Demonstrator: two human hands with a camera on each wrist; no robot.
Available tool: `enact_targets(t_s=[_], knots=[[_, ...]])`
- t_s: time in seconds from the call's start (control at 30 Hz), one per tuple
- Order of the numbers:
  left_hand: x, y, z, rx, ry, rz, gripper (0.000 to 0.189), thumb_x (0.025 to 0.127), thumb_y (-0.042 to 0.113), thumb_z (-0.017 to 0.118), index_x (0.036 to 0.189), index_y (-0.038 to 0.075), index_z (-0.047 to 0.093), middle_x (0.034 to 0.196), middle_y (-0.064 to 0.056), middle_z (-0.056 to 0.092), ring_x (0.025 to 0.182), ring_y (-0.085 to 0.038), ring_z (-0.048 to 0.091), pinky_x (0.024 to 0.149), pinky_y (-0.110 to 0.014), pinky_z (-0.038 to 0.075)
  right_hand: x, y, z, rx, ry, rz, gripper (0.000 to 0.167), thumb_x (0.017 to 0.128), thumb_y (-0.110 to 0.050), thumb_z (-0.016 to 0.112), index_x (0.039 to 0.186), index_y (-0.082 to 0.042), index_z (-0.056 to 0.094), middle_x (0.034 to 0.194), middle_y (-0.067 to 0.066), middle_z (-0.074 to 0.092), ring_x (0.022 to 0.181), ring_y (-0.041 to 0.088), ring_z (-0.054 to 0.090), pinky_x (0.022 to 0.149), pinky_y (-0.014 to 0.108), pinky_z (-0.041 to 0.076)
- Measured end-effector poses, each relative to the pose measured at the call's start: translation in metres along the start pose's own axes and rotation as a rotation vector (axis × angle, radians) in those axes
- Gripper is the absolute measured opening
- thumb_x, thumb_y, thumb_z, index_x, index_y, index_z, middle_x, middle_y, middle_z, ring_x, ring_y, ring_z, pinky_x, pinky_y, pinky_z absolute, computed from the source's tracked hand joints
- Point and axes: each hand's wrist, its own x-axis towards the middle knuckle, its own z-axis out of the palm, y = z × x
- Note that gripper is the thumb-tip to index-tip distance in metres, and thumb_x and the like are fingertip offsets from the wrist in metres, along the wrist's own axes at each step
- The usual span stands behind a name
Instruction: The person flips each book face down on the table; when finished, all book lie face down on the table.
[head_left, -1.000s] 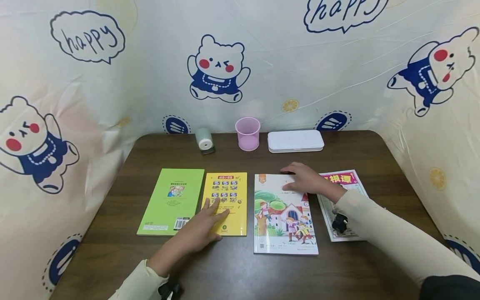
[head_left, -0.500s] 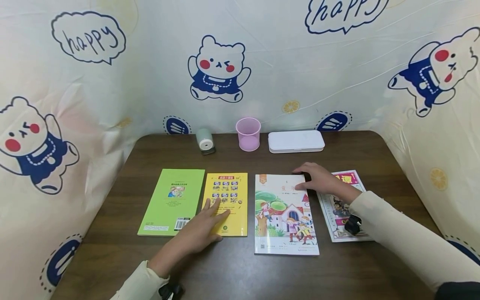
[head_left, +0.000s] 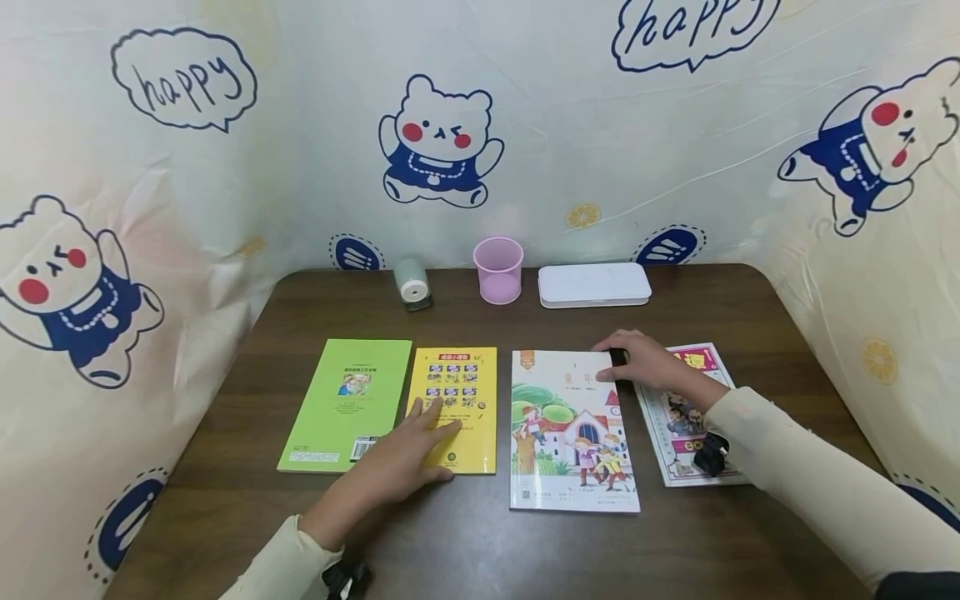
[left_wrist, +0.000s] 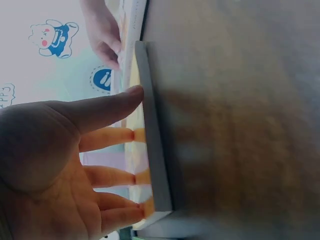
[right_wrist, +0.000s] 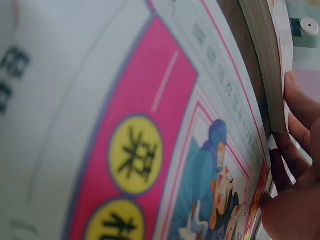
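Observation:
My left hand (head_left: 408,454) rests with spread, straight fingers on a yellow book (head_left: 472,417); in the left wrist view the thumb (left_wrist: 112,107) lies by that book's edge (left_wrist: 152,135). At the top right corner of a white picture book (head_left: 555,450), my right hand (head_left: 645,362) grips the corner. In the right wrist view its thumb (right_wrist: 297,100) is on the cover side and the other fingers curl about the corner of the page block (right_wrist: 265,55). Partly under the right forearm lies a pink-and-white comic-style book (head_left: 682,417), with a cartoon cover.
To the left of the yellow book lies a green book (head_left: 345,417). Along the table's back edge stand a small grey-green cylindrical object (head_left: 412,283), a pink cup (head_left: 498,271) and a flat white case (head_left: 594,286). A printed cloth (head_left: 315,150) hangs behind the brown table (head_left: 450,550).
My right hand has slid right, from over the white picture book's cover to its top right corner, uncovering the title. The left hand and the books stay where they were.

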Motion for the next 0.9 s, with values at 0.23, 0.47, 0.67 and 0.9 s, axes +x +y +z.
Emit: enact_targets(t_s=[0.23, 0.47, 0.67, 0.9], knots=[[0.006, 0.011, -0.006, 0.073, 0.038, -0.016, 0.062, 0.090, 0.042, 0.080, 0.144, 0.019, 0.063, 0.163, -0.016, 0.040, 0.153, -0.045, 0.027, 0.117, -0.062, 0.034, -0.002, 0.003, 0.002, 0.032, 0.010, 0.005, 0.047, 0.093, -0.035, 0.079, 0.134, -0.014, 0.069, 0.136, 0.013, 0.062, 0.128, 0.036, 0.049, 0.106, 0.060, 0.042], [0.017, 0.026, -0.003, 0.023, 0.080, 0.032, 0.071, 0.090, 0.045, 0.079, 0.152, 0.019, 0.054, 0.163, -0.014, 0.040, 0.155, -0.041, 0.025, 0.121, -0.059, 0.029, -0.002, 0.004, 0.002, 0.040, 0.010, 0.007, 0.047, 0.093, -0.034, 0.079, 0.135, -0.014, 0.068, 0.136, 0.013, 0.062, 0.126, 0.034, 0.049, 0.105, 0.060, 0.042], [0.027, 0.036, 0.010, 0.008, 0.047, 0.170, 0.089, 0.090, 0.058, 0.073, 0.162, 0.020, 0.037, 0.168, -0.012, 0.032, 0.157, -0.038, 0.018, 0.124, -0.055, 0.022, -0.002, 0.007, 0.003, 0.051, 0.006, 0.012, 0.049, 0.093, -0.037, 0.078, 0.135, -0.015, 0.068, 0.135, 0.012, 0.061, 0.126, 0.034, 0.049, 0.104, 0.060, 0.043], [0.034, 0.050, 0.025, 0.036, -0.047, 0.248, 0.105, 0.084, 0.075, 0.066, 0.167, 0.030, 0.017, 0.171, -0.012, 0.018, 0.159, -0.035, 0.007, 0.126, -0.055, 0.016, -0.003, 0.006, 0.005, 0.063, 0.014, 0.006, 0.048, 0.092, -0.039, 0.078, 0.134, -0.016, 0.069, 0.132, 0.010, 0.062, 0.125, 0.033, 0.049, 0.103, 0.058, 0.043]])
